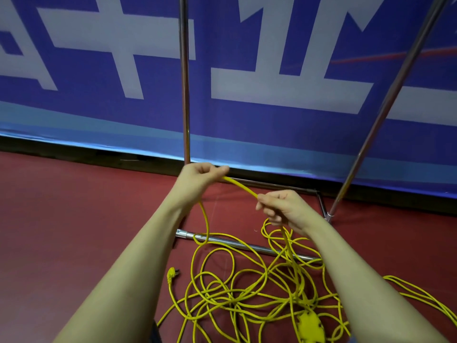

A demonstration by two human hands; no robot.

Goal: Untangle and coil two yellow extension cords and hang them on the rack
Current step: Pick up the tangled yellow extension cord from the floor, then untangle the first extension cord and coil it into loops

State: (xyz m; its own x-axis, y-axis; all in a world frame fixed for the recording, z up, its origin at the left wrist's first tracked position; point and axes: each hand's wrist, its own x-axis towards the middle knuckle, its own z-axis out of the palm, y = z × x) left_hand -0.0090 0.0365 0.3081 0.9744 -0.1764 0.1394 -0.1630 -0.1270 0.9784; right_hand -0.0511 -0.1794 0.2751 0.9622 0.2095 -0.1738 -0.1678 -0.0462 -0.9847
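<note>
Here, in the head view, both bare forearms reach forward over a dark red floor [74, 219]. The left hand [201, 175], at about 12 o'clock from frame centre, has its fingers curled around a strand of yellow extension cord [241, 186]. The right hand [282, 209], at about 4 o'clock from the left hand, pinches the same strand between thumb and curled fingers — a short, slightly arched span runs between the two hands.

From the left hand the cord drops to the floor and crosses a chrome base bar of the rack [237, 245]. From the right hand it falls into the tangled pile of yellow cord [237, 293] lying on the floor at 6 o'clock. A yellow plug [171, 274] lies at the pile's 9 o'clock edge; a yellow socket block [310, 326] sits at its 5 o'clock edge, blurred.

Two chrome rack uprights [185, 82] rise at 12 and 2 o'clock — behind them hangs a blue banner [247, 120] with large white characters.
</note>
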